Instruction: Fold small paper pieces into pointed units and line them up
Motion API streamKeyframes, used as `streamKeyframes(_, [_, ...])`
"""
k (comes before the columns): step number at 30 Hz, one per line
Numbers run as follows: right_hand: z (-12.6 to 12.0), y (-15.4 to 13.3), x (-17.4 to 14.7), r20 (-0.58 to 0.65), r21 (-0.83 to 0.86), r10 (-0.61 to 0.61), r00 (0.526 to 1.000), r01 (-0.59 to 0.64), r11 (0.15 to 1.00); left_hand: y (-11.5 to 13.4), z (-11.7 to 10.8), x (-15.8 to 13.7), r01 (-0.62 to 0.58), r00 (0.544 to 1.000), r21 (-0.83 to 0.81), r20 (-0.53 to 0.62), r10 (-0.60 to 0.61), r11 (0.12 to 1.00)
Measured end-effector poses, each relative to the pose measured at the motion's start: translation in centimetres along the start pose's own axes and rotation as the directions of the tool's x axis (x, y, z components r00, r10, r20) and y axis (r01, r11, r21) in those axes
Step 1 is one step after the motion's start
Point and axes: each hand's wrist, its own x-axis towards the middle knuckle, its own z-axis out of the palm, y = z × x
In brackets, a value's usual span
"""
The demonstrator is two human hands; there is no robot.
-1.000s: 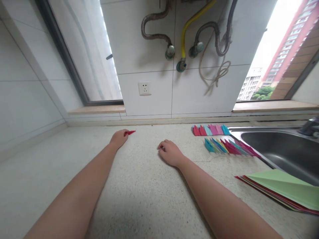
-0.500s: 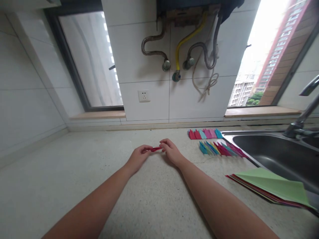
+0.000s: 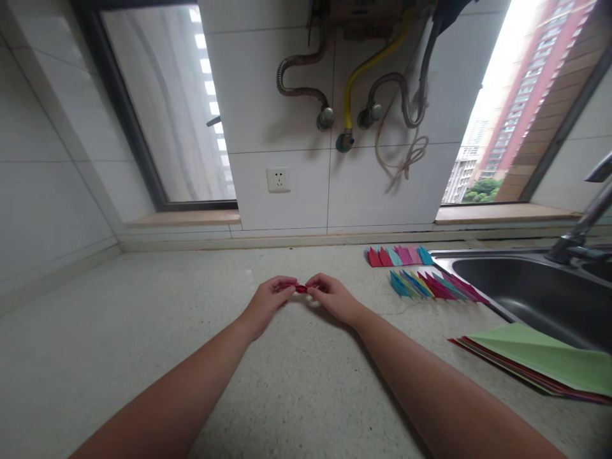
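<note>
A small, narrow red folded-paper piece sits roughly level at the scene's middle, pinched between the left hand and right hand, its ends hidden by fingers.

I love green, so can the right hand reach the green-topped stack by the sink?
Probably yes: the stack lies beside the right forearm with nothing visible covering it, though the right hand is busy pinching the red piece.
</note>
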Motion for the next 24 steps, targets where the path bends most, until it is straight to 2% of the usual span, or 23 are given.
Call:
streamKeyframes(6, [0.7,-0.8,-0.5,0.085,-0.013,0.027,0.996,-0.026,1.000,0.6,0.1,-0.3,0.009,0.999,-0.095,-0.040,-0.012,0.995])
streamKeyframes(12, [1.1,-0.9,-0.7,0.154,0.037,0.015,0.988,-0.021,0.999,0.5,0.2,-0.3,-0.008,1.000,-0.123,-0.020,0.005,0.992])
streamKeyframes(16, [1.1,-0.7,-0.6,0.097,0.059,-0.001,0.995,-0.005,0.998,0.6,0.2,-0.3,-0.009,1.000,-0.126,-0.028,0.005,0.992])
streamKeyframes(19, [1.1,-0.7,-0.6,0.030,0.010,-0.035,0.999,0.035,0.999,0.5,0.1,-0.3,0.000,1.000,-0.154,-0.008,-0.001,0.988])
streamKeyframes(22, [1.1,-0.8,-0.6,-0.088,-0.085,-0.098,0.991,0.090,0.992,0.2,-0.1,-0.2,0.014,1.000,-0.190,0.010,-0.012,0.982])
streamKeyframes(24, [1.0,-0.9,-0.6,-0.188,-0.158,-0.152,0.970,0.123,0.980,0.1,-0.2,-0.2,0.028,0.999,-0.219,0.022,-0.024,0.975])
